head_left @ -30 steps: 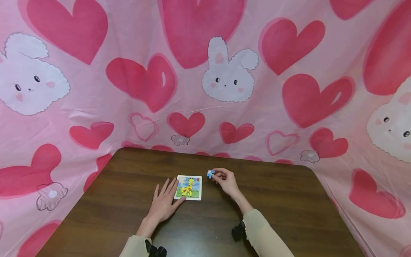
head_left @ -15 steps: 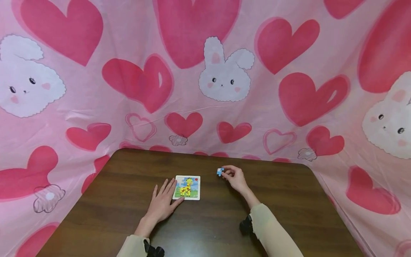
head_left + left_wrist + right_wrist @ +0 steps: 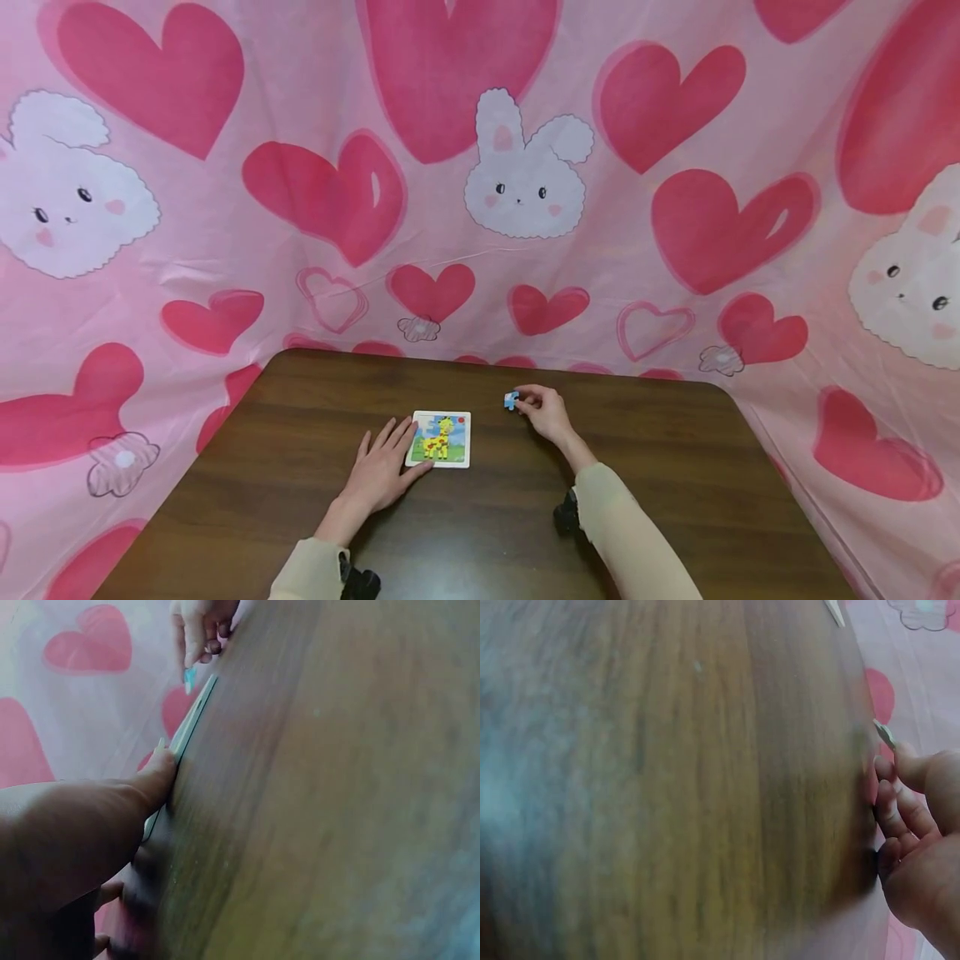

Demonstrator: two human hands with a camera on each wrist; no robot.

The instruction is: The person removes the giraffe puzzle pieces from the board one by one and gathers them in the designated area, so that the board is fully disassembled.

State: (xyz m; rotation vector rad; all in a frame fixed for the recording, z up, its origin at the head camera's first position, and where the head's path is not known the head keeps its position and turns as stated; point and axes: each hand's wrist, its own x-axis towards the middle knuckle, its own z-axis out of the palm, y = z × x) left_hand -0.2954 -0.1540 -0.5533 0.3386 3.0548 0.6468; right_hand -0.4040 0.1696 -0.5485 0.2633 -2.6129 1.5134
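Nearest to me: 2 pale sleeves [image 3: 630, 533], with 1 black device [image 3: 566, 512] strapped at each wrist. Beyond them I had the left hand [image 3: 378, 473] lying over the near-left side of a giraffe puzzle board [image 3: 468, 442], fingers extended and spread, not wrapped round anything. Its thumb rested on the board's near edge; the left wrist view confirmed thumb against rim. Board lay flat on the brown table [image 3: 675, 467], white-bordered, yellow giraffe on blue and green, 1 red dot at upper right, a paler patch at upper left.

Farther out and to the right, well apart from the board, the right hand [image 3: 547, 414] pinched 1 small blue-and-white puzzle piece [image 3: 511, 401] between thumb and fingertip. Other fingers loosely bent. Whether the piece touched the wood, I could not tell.

Farthest: a pink cloth [image 3: 615, 250] behind the table's far edge, printed with hearts and 3 white rabbit heads [image 3: 525, 192].
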